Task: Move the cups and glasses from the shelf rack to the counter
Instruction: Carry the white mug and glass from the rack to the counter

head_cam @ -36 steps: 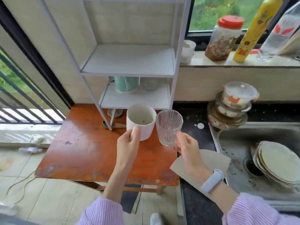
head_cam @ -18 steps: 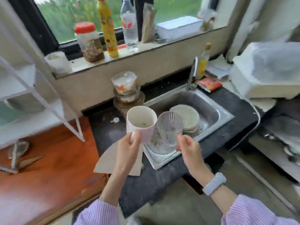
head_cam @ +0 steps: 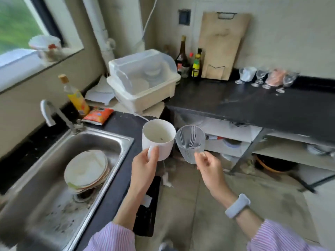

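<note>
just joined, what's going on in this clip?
A person is carrying two drinking vessels through a kitchen. The left hand holds a white mug by its handle, and the right hand grips a ribbed clear glass near its base. Both are upright and in the air, beside the sink, which holds stacked plates. Ahead, the black counter already has several glasses grouped at its far end. Neither vessel has been set down.
</note>
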Demonstrator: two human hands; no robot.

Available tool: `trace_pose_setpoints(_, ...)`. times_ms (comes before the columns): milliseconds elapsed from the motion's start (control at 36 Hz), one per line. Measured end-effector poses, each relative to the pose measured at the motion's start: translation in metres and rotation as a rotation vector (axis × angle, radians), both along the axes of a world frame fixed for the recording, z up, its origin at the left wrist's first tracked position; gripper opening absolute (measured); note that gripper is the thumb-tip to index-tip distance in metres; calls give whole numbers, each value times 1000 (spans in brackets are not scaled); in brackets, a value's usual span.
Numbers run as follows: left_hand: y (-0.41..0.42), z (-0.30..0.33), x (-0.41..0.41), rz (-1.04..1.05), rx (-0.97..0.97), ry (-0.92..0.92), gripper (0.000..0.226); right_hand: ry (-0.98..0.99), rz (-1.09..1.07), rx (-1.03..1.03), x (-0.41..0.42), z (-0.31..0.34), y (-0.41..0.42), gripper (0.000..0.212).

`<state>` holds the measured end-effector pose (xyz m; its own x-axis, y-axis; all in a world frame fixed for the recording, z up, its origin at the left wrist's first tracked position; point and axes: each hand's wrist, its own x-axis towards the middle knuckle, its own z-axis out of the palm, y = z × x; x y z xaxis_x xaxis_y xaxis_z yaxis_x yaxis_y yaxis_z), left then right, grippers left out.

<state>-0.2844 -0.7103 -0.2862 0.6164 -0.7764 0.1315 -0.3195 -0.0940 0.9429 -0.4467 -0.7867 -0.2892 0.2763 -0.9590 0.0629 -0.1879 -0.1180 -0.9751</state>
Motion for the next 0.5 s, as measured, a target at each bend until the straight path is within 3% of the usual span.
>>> trace_pose_setpoints(139, -87, -2, -31, -177, 3, 37, 49, -9, -184, -7, -41, -4, -60, 44)
trace_pose_setpoints(500, -329, -10, -67, -456, 46, 24, 45, 98, -407, -10, -90, -11, -254, 37)
